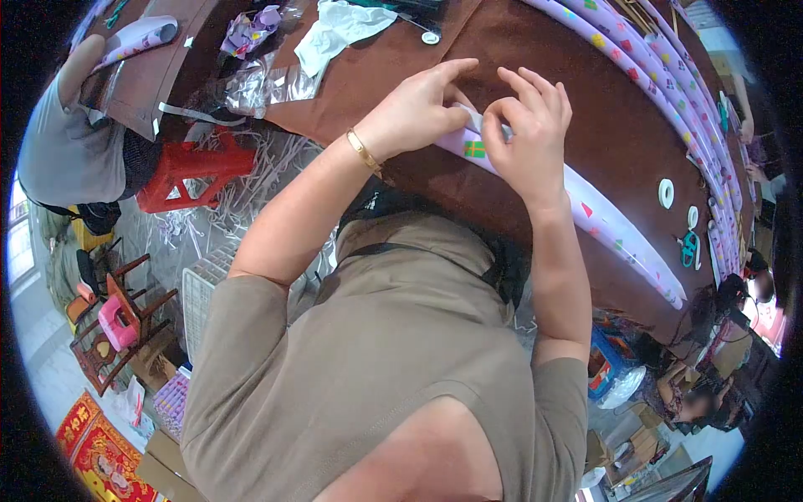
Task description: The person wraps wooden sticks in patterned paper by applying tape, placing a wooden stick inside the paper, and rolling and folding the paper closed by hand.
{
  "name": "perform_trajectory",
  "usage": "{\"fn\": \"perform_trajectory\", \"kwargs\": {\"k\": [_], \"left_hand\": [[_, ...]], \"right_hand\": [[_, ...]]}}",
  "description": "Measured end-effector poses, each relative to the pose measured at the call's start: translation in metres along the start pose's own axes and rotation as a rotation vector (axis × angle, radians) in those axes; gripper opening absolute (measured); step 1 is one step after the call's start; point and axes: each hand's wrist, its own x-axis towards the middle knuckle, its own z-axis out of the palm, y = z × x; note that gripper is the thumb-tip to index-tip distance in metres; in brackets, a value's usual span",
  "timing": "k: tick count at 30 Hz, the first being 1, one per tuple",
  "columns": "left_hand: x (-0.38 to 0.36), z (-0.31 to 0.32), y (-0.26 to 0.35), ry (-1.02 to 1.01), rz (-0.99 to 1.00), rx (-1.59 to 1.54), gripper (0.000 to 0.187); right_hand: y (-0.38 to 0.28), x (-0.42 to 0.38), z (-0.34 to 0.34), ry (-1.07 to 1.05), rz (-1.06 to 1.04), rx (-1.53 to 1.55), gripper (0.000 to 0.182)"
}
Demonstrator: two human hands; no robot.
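My left hand (418,105) and my right hand (529,125) both pinch the near end of a long rolled tube of lilac patterned wrapping paper (611,226) lying along the front edge of a brown table (585,100). Fingers of both hands press on a small white strip, maybe tape, at the tube's end. A gold bracelet (362,151) sits on my left wrist. The tube runs off to the right past my right forearm.
Several more lilac paper rolls (661,75) lie across the table at right. Tape rolls (666,193) and teal scissors (689,248) sit near the right edge. White crumpled paper (335,29) is at the back. A red stool (188,167), paper scraps and another person (71,142) are at left.
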Motion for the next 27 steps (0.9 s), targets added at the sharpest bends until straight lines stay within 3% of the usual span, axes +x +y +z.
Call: {"fn": "perform_trajectory", "kwargs": {"k": [6, 13, 22, 24, 27], "left_hand": [[0.002, 0.003, -0.004, 0.028, 0.075, 0.068, 0.07], [-0.002, 0.007, 0.009, 0.059, -0.021, 0.037, 0.069], [0.001, 0.011, 0.001, 0.112, 0.013, 0.092, 0.066], [0.003, 0.008, -0.004, 0.137, 0.096, 0.088, 0.065], [-0.002, 0.004, 0.001, 0.078, 0.036, 0.1, 0.068]], "right_hand": [[-0.001, 0.002, -0.004, 0.014, 0.018, 0.05, 0.004], [0.0, 0.001, -0.003, -0.018, 0.045, 0.039, 0.005], [0.004, -0.001, -0.002, -0.023, 0.011, 0.019, 0.005], [0.004, -0.001, -0.001, -0.024, 0.021, 0.007, 0.005], [0.004, 0.0, -0.001, -0.022, 0.033, -0.002, 0.005]]}}
